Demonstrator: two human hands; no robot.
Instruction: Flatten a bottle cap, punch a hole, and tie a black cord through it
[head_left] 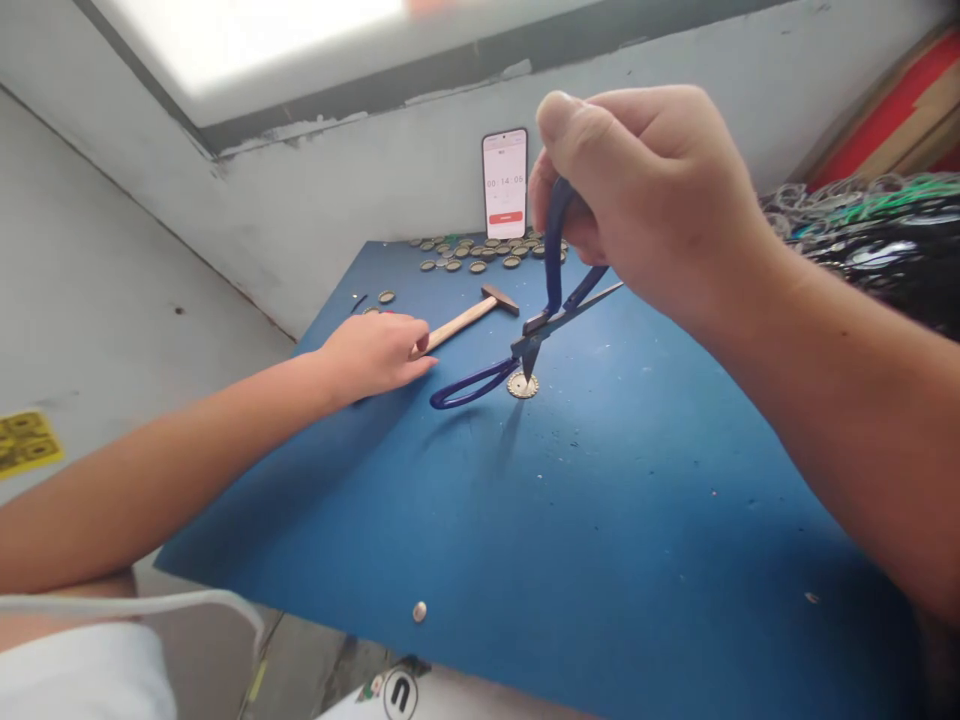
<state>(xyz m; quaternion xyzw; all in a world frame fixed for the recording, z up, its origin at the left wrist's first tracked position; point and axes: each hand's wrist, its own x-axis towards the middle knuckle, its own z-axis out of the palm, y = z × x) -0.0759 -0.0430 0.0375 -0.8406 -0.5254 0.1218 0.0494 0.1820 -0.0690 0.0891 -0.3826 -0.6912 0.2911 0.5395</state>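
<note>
My right hand (637,170) is closed round one blue loop of the scissors (553,322), held up with their blades spread apart. One blade points down, its tip at a bottle cap (517,388) lying face up on the table; a small dark hole or mark shows in the cap. The other blue loop hangs out to the left, above the tabletop. On the left, my left hand (379,352) has its fingers curled at the end of the wooden handle of a hammer (463,322). The hammer's head points away, towards the back.
Many bottle caps (478,267) lie along the back of the blue table (480,530). Behind them a phone (505,185) showing a timer leans on the wall. Near the front edge sits a small round piece (419,611). Tangled cords (885,215) lie at the right.
</note>
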